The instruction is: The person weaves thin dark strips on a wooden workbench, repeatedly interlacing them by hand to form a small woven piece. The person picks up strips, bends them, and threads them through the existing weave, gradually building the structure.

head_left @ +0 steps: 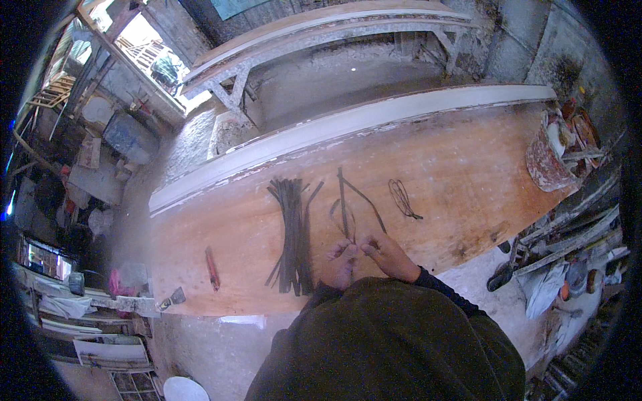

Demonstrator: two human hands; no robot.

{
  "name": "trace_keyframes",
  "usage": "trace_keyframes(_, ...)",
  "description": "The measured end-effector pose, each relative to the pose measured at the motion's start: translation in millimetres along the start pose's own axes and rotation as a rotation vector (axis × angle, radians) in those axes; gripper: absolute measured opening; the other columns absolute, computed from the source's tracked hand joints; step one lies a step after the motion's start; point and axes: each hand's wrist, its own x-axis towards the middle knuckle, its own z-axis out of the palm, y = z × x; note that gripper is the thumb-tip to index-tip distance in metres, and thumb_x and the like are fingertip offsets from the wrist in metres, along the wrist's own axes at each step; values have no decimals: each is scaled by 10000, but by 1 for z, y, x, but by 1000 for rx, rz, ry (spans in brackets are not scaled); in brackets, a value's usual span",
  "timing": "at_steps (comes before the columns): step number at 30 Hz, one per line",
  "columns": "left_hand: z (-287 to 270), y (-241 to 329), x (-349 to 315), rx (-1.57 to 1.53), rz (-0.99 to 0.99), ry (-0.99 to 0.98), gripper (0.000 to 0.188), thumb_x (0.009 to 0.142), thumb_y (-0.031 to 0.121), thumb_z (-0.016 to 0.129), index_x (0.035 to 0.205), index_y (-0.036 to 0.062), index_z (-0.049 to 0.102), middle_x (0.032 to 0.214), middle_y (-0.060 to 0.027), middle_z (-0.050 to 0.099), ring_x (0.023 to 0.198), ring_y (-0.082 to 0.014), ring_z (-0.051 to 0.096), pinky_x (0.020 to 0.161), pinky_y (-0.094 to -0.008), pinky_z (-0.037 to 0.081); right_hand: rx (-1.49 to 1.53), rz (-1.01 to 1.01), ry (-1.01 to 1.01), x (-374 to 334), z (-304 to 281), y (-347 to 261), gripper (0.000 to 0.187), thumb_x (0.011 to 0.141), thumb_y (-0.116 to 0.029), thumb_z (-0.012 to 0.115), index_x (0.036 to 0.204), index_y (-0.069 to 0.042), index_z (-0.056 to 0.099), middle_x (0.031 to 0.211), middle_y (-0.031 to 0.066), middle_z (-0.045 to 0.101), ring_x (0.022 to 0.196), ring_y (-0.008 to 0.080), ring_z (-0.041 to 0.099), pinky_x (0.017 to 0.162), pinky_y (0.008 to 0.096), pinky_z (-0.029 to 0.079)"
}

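The person's left hand point(340, 262) closes its fingertips on the lower end of a bent dark strip point(343, 200), which points away over the wooden tabletop point(227, 197). The right hand point(390, 255) meets it there with bent fingers; whether it also grips the strip cannot be told.

Close to the left, a bundle of dark strips point(294, 234) takes up the board beside the held piece; to the right lies a small looped coil point(402, 198). Farther left are a narrow red tool point(212, 269) and, at the near corner, a scraper point(172, 299). A long white rail point(361, 123) borders the far edge, and a stained bucket point(547, 162), filled with mixed items, occupies the right end. Beyond stands a long bench point(321, 28). The person's dark clothing point(394, 341) hides part of the near edge.
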Motion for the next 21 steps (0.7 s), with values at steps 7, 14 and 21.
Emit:
trace_keyframes(7,26,28,-14,91,-58,42,242,780,151,611,969,39,511,800,-23,560,629,-110,503,510,-231,398,364,101,25,-2,4,0,157,820,-171,561,858,-22,534,771,35,553,703,114,512,638,257,428)
trace_keyframes(14,9,9,-2,-27,-19,-1,157,780,135,607,900,92,515,820,-16,572,687,-122,540,507,-235,399,492,108,-16,-1,2,7,113,770,-109,619,837,-31,572,803,35,604,698,85,539,625,221,428)
trace_keyframes(21,23,20,-12,-64,-19,-4,114,779,124,600,868,90,538,810,-23,581,710,-120,550,498,-229,415,237,-69,85,-3,-4,-4,80,727,-41,622,802,-41,595,803,72,616,696,150,567,636,258,437)
